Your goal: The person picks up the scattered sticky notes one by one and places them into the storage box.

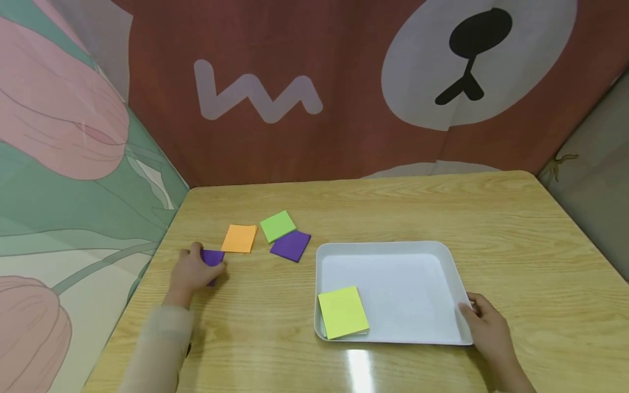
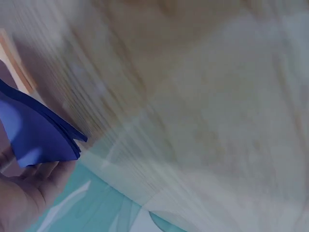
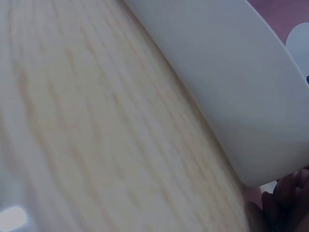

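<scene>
At the left of the table, my left hand (image 1: 190,271) pinches a pad of purple sticky notes (image 1: 212,257) between thumb and fingers. In the left wrist view the purple pad (image 2: 36,130) is bent, its sheets fanning slightly at one corner. My right hand (image 1: 490,332) grips the right rim of a white tray (image 1: 403,297), thumb over the edge. From the right wrist, the tray's outer wall (image 3: 217,87) shows close up, with the fingers (image 3: 285,208) at its corner. A yellow sticky-note pad (image 1: 343,312) lies in the tray's near left corner, overlapping its left rim.
Beyond the left hand lies an orange pad (image 1: 239,238). To its right, a green pad (image 1: 277,225) overlaps a second purple pad (image 1: 293,246). All lie on the wooden table (image 1: 260,316). A brown printed curtain (image 1: 344,147) hangs behind the table's far edge, a floral one (image 1: 64,229) at the left.
</scene>
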{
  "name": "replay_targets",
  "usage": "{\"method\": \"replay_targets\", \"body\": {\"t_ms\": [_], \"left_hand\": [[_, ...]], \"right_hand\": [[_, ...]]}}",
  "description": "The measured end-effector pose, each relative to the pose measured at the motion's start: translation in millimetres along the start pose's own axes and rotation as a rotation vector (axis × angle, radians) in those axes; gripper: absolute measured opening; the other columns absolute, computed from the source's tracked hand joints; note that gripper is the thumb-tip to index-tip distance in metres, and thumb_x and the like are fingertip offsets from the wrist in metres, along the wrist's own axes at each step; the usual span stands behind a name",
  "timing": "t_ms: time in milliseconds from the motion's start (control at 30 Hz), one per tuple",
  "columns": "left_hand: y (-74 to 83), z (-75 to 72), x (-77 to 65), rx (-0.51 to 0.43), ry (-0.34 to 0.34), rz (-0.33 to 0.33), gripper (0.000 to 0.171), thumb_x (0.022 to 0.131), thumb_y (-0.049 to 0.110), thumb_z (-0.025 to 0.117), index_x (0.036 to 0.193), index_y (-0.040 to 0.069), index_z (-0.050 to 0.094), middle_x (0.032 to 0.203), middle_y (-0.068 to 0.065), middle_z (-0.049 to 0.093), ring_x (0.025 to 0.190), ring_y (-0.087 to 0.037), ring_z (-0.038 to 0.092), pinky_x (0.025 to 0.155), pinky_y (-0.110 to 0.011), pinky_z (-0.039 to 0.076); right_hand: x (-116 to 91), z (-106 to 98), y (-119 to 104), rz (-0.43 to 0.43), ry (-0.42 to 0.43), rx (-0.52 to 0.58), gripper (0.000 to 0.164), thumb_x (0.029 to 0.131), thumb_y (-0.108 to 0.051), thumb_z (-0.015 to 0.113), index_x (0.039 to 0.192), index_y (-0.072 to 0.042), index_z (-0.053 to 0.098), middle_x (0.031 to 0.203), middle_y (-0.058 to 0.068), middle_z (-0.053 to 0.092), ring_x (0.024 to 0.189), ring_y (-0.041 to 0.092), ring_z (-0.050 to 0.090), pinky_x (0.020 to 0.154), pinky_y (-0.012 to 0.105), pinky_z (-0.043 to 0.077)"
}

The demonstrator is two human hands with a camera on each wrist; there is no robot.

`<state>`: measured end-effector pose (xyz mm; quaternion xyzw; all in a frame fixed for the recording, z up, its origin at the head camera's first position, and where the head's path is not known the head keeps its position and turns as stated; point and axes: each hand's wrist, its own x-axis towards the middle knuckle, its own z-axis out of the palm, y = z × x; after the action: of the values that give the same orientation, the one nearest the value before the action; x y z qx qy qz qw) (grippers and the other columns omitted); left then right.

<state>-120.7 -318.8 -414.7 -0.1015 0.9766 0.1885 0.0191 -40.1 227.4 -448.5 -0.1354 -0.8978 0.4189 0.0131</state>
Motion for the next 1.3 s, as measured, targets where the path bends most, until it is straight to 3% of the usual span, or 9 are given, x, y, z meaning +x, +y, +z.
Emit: {"method": "replay_targets", "body": {"t_ms": [300,767,1033,1300], "left_hand": [[22.5,3.7,-6.3,-0.174,-0.003,-0.038,0.079,0.07,0.037,0.063,0.121,-0.007,0.022,0.109,-0.031,0.035,0.091,-0.042,0.045,0.075,-0.054,0.047],[54.1,12.2,-16.4,-0.324,0.049,0.056,0.071,0.069,0.031,0.066,0.117,-0.004,0.027,0.105,-0.025,0.045,0.09,-0.035,0.048,0.075,-0.049,0.046],[74.4,19.7,-26.3,-0.372,0.063,0.148,0.063,0.067,0.028,0.069,0.109,-0.001,0.032,0.097,-0.022,0.049,0.083,-0.031,0.051,0.069,-0.046,0.048],[98.3,21.4,-31.1,-0.368,0.017,0.221,0.065,0.066,0.03,0.07,0.111,0.002,0.033,0.099,-0.017,0.05,0.082,-0.027,0.052,0.068,-0.042,0.049]], "right_hand": [[-1,0,0,0.007,-0.006,-0.007,0.03,0.089,-0.018,0.046,0.11,0.002,0.05,0.077,0.01,0.054,0.065,0.016,0.049,0.051,0.028,0.045],[-1,-2,-1,0.062,-0.049,-0.003,0.034,0.09,-0.022,0.043,0.114,0.002,0.047,0.08,0.01,0.052,0.069,0.019,0.049,0.053,0.028,0.044],[-2,0,-2,0.062,-0.035,-0.001,0.032,0.09,-0.02,0.045,0.113,0.002,0.048,0.077,0.009,0.05,0.068,0.018,0.047,0.052,0.028,0.044],[-1,0,-2,0.051,-0.016,0.011,0.032,0.089,-0.02,0.045,0.112,0.002,0.049,0.079,0.01,0.054,0.066,0.017,0.049,0.051,0.026,0.045]]}}
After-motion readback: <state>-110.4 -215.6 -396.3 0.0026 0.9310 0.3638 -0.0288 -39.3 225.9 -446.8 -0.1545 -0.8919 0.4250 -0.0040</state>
